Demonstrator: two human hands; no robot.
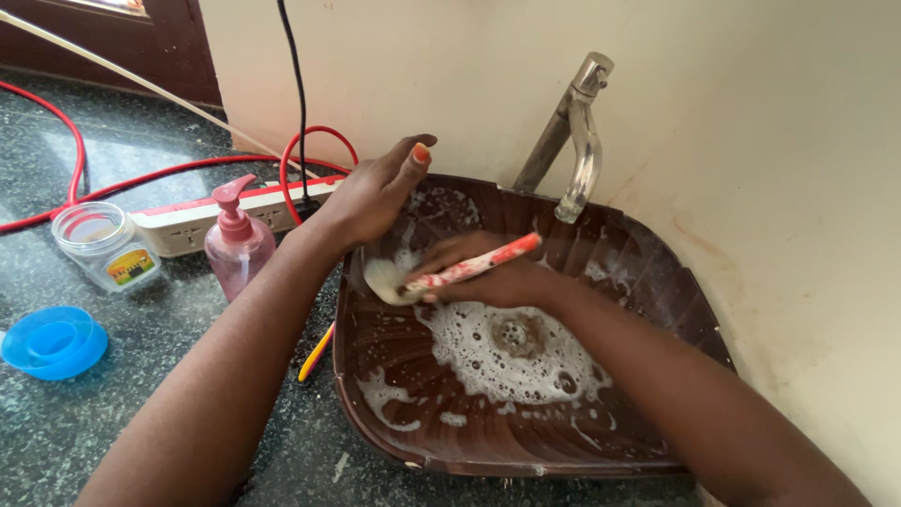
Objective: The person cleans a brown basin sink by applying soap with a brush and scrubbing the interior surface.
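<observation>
A brown ribbed sink (676, 310) holds white foam (511, 361); the brush handle (483, 263) is red-and-white, the soap bottle (239, 246) pink, the lid (54, 343) blue.

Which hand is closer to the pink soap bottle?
The left. The left hand rests on the basin's near-left rim, just right of the pink soap bottle. The right hand is farther away, inside the basin, holding a red-and-white brush.

The brush (465, 268) lies in the right hand's (488, 277) fingers, over the sink (526, 465). The left hand (375, 197) rests on the rim, left of those fingers. The tap (577, 141) stands behind them; the soap bottle (238, 242) and jar (103, 246) stand farther left.
</observation>
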